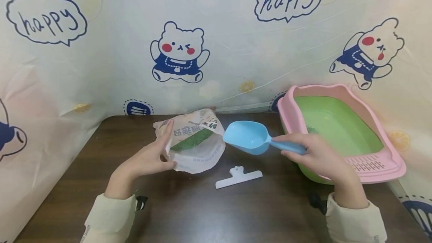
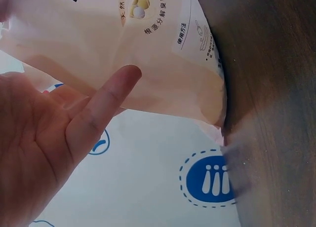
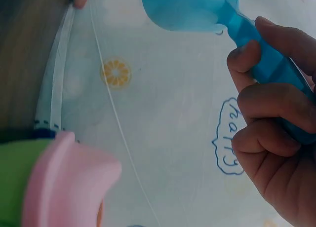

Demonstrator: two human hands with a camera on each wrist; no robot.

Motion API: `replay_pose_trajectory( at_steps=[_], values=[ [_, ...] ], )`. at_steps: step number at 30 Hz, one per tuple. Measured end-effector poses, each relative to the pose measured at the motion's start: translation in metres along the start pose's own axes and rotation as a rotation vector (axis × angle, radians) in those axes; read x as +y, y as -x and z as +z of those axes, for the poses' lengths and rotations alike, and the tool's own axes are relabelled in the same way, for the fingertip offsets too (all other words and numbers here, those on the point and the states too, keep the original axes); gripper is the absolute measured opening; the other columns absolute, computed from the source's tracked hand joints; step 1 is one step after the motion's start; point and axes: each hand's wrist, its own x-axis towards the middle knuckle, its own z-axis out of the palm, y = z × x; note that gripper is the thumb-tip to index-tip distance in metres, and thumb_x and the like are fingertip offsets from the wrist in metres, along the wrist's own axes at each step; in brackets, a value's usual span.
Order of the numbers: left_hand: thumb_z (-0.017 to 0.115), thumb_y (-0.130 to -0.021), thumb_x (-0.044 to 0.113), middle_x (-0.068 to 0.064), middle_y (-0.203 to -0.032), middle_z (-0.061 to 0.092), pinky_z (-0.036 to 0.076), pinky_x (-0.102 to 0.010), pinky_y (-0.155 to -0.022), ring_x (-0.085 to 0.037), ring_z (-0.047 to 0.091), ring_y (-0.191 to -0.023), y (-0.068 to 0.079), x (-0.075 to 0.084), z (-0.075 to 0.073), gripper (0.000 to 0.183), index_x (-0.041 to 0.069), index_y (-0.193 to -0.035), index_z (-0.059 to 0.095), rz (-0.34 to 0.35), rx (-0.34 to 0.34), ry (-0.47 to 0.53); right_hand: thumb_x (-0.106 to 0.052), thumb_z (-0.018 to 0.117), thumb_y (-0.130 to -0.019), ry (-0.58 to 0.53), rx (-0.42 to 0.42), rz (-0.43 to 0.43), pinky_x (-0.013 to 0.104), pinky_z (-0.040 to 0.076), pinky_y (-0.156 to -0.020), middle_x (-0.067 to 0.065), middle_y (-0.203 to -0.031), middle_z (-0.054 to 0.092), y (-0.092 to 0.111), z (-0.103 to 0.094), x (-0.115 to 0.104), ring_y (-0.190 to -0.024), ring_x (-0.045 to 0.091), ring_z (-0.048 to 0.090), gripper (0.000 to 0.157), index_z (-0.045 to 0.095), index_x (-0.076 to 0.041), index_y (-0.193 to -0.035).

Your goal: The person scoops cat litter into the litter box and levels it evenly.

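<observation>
My left hand point(image 1: 148, 159) holds the left side of an open pinkish-white bag point(image 1: 199, 164), thumb at its near side and fingers spread along the far side. Dark green granules point(image 1: 191, 140) show inside the bag's mouth. In the left wrist view, the thumb point(image 2: 106, 101) lies against the bag's printed wall point(image 2: 163, 74). My right hand point(image 1: 318, 155) grips the handle of a light blue scoop point(image 1: 248, 136). The scoop's bowl, with no granules visible in it, is raised beside the bag's right edge. In the right wrist view, fingers point(image 3: 271, 101) wrap round the blue handle point(image 3: 276, 69).
A white sealing clip point(image 1: 239, 177) lies on the dark wooden table point(image 1: 189, 209) in front of the bag. At right stands a green litter box with a pink rim point(image 1: 371, 119); a small patch of granules point(image 1: 312, 129) shows inside it. A printed sheet point(image 1: 229, 48) hangs behind.
</observation>
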Motion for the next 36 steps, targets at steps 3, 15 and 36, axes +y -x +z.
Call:
replay_pose_trajectory(
  at_steps=[3, 15, 36],
  values=[
    [0.075, -0.08, 0.024, -0.023, -0.156, 0.032, 0.055, -0.043, -0.079, -0.032, 0.058, -0.109, 0.0, -0.001, 0.0, 0.119, 0.035, -0.158, -0.015, 0.01, 0.007, 0.007, -0.014, 0.072, -0.091, -0.061, -0.024, -0.027, 0.024, 0.052, -0.073, -0.009, -0.107, 0.073, -0.002, 0.006, -0.001, -0.084, 0.004, 0.06, 0.032, 0.071, -0.023, -0.122],
    [0.077, -0.081, 0.03, -0.023, -0.159, 0.028, 0.056, -0.052, -0.085, -0.033, 0.06, -0.113, 0.001, -0.004, 0.0, 0.119, 0.039, -0.157, -0.014, 0.036, 0.013, -0.002, -0.009, 0.072, -0.09, -0.132, -0.084, -0.157, 0.029, 0.056, -0.086, -0.006, -0.116, 0.073, -0.015, 0.033, -0.006, -0.101, 0.008, 0.068, 0.036, 0.07, -0.018, -0.124],
    [0.077, -0.08, 0.03, -0.016, -0.167, 0.009, 0.056, -0.053, -0.084, -0.041, 0.056, -0.121, 0.0, -0.003, 0.0, 0.12, 0.036, -0.157, -0.015, 0.065, 0.01, -0.005, -0.012, 0.069, -0.091, -0.019, -0.18, -0.173, 0.027, 0.053, -0.081, -0.004, -0.109, 0.074, -0.045, 0.073, -0.028, -0.09, 0.006, 0.063, 0.034, 0.069, -0.014, -0.125]
  ],
)
